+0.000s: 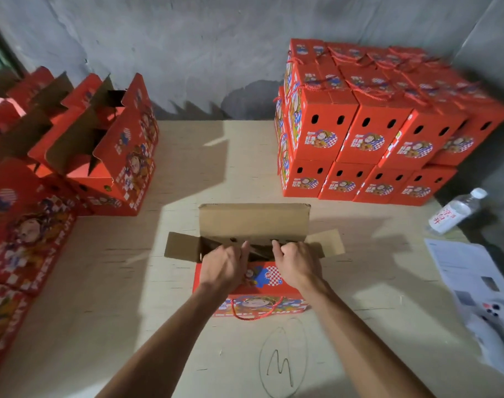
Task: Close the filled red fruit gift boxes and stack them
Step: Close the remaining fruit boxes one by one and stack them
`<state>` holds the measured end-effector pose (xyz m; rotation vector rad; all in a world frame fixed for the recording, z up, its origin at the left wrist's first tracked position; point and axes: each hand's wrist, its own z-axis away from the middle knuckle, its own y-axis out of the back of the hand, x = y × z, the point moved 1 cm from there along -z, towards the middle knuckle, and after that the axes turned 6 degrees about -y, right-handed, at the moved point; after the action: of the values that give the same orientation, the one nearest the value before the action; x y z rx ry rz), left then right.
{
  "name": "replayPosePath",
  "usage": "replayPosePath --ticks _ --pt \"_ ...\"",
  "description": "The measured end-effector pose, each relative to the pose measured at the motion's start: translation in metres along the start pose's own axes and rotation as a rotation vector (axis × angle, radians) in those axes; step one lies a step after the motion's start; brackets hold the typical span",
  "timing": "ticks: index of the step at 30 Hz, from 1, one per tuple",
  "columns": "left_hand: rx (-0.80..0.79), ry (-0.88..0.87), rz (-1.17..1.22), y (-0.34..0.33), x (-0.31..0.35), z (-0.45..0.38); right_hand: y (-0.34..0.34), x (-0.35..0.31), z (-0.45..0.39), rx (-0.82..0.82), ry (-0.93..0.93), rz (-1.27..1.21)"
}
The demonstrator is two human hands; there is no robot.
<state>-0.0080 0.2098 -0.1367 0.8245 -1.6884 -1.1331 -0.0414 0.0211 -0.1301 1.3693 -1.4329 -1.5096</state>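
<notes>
A red fruit gift box stands open on the wooden table just in front of me, its brown far flap upright and its side flaps spread left and right. My left hand and my right hand both press on the near red flap at the box's opening, fingers curled over its edge. A red rope handle hangs on the near face. Closed red boxes are stacked in two layers at the back right. Open boxes with raised flaps stand at the left.
A plastic water bottle lies at the right edge of the table. Printed paper sheets and a white object lie at the right front. A pencilled oval mark is drawn on the table near me. A grey wall runs behind.
</notes>
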Motion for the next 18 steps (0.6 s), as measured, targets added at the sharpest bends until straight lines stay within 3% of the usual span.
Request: replayPosePath --ticks 6,13,15,18 --pt "-0.102 0.033 -0.019 0.002 -0.002 -0.01 0.003 -0.006 -0.013 -0.145 -0.002 0.125" --pt "-0.102 -0.021 -0.024 -0.011 0.051 -0.004 0.007 -0.007 -0.009 -0.084 0.016 0.087" --pt "-0.101 0.027 -0.009 -0.012 0.054 -0.004 0.011 -0.006 -0.004 -0.01 0.039 0.015" --pt "-0.101 0.05 -0.016 -0.015 0.046 -0.005 0.021 0.009 0.006 0.304 0.086 -0.176"
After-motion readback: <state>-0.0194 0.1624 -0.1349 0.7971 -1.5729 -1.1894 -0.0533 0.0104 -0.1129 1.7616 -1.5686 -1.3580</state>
